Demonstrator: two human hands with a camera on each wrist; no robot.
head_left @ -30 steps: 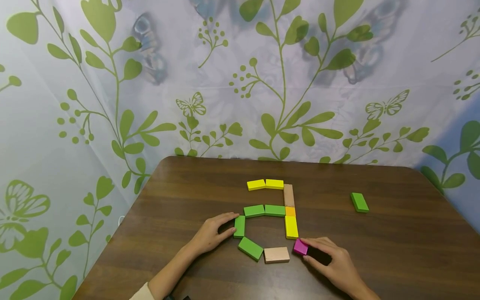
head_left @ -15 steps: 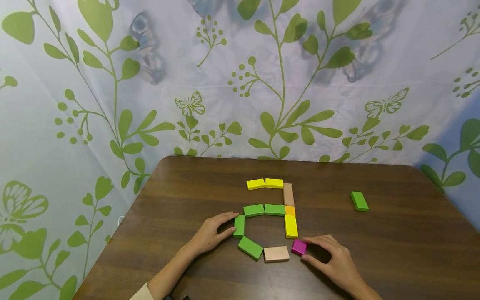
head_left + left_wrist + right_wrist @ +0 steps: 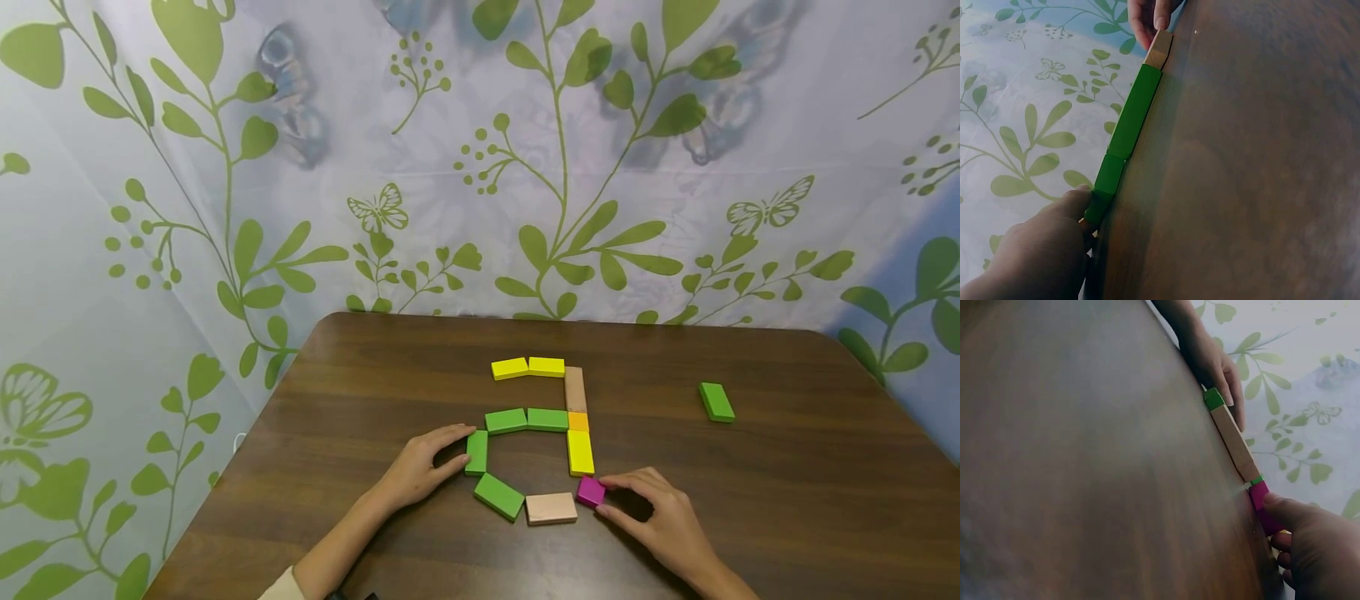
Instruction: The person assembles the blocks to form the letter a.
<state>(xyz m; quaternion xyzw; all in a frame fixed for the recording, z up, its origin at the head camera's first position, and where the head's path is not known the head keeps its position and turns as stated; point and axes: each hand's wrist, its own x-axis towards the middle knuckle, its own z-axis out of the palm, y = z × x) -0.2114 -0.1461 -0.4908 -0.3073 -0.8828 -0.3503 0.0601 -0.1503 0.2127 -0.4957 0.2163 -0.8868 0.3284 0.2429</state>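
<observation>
A purple block (image 3: 591,492) lies at the lower right of a loop of blocks. My right hand (image 3: 660,517) pinches it, index finger at its far corner and thumb at its near one. Left of it a tan block (image 3: 551,508) lies flat, almost touching. My left hand (image 3: 420,471) rests on the table, index fingertip and thumb touching the left side of an upright-set green block (image 3: 477,452). In the left wrist view my thumb lies against that green block (image 3: 1107,181). The right wrist view shows my right thumb on the purple block (image 3: 1263,506).
Another green block (image 3: 498,497) slants below the left one. Two green blocks (image 3: 547,420), a yellow block (image 3: 581,452), an orange block (image 3: 577,421) and a tan block (image 3: 574,389) continue the outline. Two yellow blocks (image 3: 547,367) top it. A lone green block (image 3: 717,402) lies far right.
My right hand has slid the purple block a little left, bringing it up beside the tan block and under the yellow one. My left hand has stayed in place.
</observation>
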